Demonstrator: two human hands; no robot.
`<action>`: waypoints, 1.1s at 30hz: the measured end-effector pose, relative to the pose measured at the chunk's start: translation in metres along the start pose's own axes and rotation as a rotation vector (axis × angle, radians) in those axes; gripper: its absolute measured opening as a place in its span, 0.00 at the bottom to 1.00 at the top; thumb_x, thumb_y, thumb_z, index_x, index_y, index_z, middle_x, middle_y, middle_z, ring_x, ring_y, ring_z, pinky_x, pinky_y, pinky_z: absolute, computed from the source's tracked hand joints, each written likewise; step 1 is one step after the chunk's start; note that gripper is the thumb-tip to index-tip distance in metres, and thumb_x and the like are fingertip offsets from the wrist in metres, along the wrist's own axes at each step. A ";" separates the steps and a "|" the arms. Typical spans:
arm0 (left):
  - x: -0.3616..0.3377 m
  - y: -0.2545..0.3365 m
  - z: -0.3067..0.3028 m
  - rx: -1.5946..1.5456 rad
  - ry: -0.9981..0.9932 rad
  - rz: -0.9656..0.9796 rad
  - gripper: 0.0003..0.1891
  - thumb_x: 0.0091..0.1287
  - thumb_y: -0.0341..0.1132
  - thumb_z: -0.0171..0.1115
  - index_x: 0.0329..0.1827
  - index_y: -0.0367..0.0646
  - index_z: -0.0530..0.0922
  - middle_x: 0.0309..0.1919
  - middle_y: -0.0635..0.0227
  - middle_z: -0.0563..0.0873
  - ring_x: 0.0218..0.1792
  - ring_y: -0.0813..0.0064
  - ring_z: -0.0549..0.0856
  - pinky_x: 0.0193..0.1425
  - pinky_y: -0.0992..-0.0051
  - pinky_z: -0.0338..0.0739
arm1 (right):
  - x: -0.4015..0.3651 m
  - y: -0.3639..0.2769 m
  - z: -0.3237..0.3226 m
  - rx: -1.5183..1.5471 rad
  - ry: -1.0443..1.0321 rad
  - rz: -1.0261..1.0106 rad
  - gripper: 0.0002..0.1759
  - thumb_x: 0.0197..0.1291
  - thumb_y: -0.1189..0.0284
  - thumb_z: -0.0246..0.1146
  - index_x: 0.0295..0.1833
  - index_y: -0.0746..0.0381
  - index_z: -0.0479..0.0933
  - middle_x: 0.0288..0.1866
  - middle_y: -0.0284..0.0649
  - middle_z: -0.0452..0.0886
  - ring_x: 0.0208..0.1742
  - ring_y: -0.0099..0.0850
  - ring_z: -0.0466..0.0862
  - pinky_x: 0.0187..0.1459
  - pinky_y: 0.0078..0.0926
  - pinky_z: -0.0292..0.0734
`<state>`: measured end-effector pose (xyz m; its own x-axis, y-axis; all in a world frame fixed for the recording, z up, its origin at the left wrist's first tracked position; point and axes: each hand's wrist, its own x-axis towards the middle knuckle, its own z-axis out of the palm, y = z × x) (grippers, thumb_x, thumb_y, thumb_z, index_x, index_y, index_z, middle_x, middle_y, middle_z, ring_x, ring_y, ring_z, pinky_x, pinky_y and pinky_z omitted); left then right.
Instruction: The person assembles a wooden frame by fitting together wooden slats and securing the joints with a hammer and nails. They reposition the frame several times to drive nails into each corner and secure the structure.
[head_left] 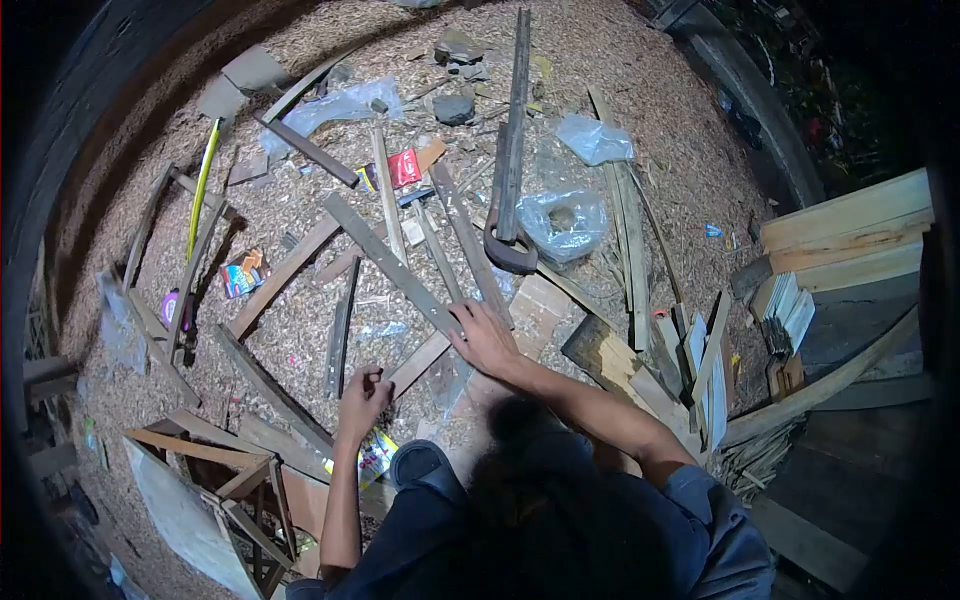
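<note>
A long grey wooden strip (385,250) slants from the upper left down to my right hand (485,340). My right fingers close over its lower end. Under that end, a paler wooden strip (420,362) crosses at an angle toward my left hand. My left hand (365,400) is closed, its fingers curled just beside the lower end of the pale strip. Whether anything small sits in those fingers is hidden. A yellow and white packet (375,455) lies below my left wrist, next to my knee.
Wood shavings cover the ground. A yellow measuring tape blade (203,190) extends from a purple case (170,308) at left. A wooden frame (240,490) stands lower left. A clear tape roll (562,225) and a long dark bar (516,130) lie ahead. Stacked boards (850,240) are at right.
</note>
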<state>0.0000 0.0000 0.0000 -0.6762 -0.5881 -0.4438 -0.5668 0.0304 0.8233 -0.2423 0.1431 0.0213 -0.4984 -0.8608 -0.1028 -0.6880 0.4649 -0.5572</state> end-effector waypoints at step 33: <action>0.035 0.151 -0.026 0.242 -0.173 0.303 0.14 0.69 0.32 0.61 0.55 0.35 0.76 0.46 0.56 0.84 0.49 0.68 0.83 0.55 0.70 0.76 | -0.060 0.225 -0.122 -0.869 0.326 0.735 0.14 0.61 0.64 0.60 0.49 0.60 0.76 0.43 0.38 0.81 0.48 0.33 0.82 0.39 0.30 0.83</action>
<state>-0.0976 -0.0368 0.1178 -0.8866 -0.3795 -0.2645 -0.4105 0.3819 0.8280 -0.4314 0.3249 0.0029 -0.9485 -0.2928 0.1205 -0.2447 0.9195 0.3077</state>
